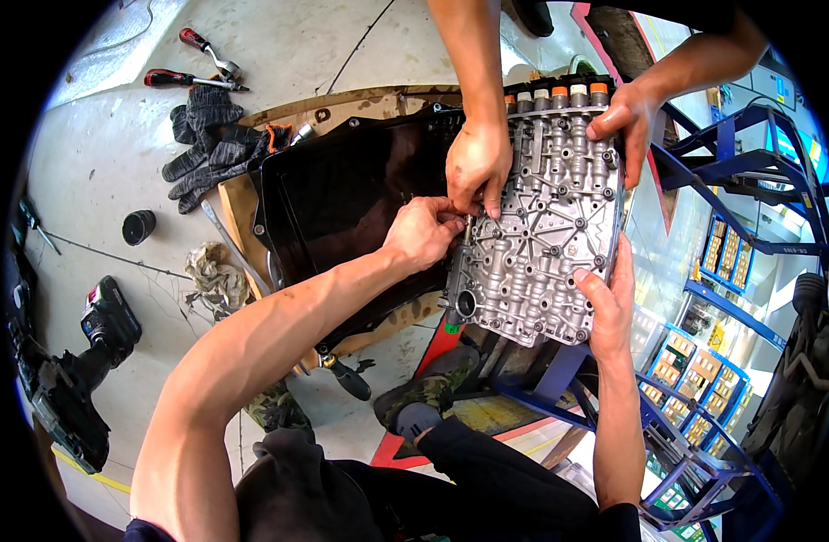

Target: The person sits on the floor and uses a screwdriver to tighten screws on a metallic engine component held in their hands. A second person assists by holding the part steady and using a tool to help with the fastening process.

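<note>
Pale markings show on the blue metal frame (749, 239) at the right, and a red-and-white patch sits on one end of the cordless power tool (75, 388) lying on the floor (89, 181).

The person's right hand (610, 303) is clamped on the lower right edge of a silver metal valve body (545, 230), thumb on its face. The left hand (423, 233) has its fingers bent inward at the valve body's left edge; whether they grip anything cannot be told. The valve body is tilted up beside a black pan (351, 181), partly overlapping it.

A co-worker's two hands are there too: one hand (480, 161) presses fingertips near the same left edge, the other hand (627, 122) holds the upper right corner. Along the top run apparently six orange or white caps (560, 92), the leftmost partly covered. On the floor lie two red-and-black-handled tools (166, 79), one pair of dark gloves (211, 135) and one black cylindrical piece (139, 228).
</note>
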`<state>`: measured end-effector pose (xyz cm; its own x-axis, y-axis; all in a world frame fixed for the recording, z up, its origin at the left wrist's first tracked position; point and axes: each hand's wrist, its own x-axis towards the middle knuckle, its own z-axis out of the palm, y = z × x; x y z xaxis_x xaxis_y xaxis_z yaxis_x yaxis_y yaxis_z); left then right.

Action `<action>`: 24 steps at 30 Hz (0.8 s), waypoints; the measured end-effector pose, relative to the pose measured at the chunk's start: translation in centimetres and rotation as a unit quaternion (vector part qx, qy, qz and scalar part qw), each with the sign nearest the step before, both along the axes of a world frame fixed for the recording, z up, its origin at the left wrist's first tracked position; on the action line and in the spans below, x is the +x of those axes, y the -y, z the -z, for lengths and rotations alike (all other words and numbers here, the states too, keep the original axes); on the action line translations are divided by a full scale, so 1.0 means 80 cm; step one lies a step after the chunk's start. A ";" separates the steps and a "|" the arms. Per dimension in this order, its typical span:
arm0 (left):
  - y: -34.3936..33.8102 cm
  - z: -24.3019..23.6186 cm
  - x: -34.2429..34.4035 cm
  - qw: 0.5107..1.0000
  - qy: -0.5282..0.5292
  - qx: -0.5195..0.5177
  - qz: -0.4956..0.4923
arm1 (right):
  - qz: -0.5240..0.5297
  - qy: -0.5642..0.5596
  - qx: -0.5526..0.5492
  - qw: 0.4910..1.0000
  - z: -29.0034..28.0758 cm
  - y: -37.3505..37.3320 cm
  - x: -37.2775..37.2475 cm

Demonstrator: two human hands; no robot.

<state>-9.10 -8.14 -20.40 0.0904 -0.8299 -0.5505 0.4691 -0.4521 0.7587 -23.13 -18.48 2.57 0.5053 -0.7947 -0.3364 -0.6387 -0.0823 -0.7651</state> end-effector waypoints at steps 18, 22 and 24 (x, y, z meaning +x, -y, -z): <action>0.002 0.006 -0.005 1.000 0.003 0.000 -0.016 | -0.002 -0.011 -0.013 1.000 -0.003 -0.002 0.004; 0.002 0.002 -0.003 1.000 -0.018 -0.002 -0.011 | 0.000 -0.014 -0.005 1.000 -0.003 -0.001 0.002; 0.002 0.005 -0.002 1.000 -0.018 0.004 -0.005 | -0.002 -0.011 -0.008 1.000 -0.003 -0.001 0.002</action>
<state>-9.29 -8.32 -20.84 0.0792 -0.8243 -0.5606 0.5006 -0.4535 0.7374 -22.99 -18.39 2.78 0.5008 -0.7984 -0.3343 -0.6550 -0.0971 -0.7493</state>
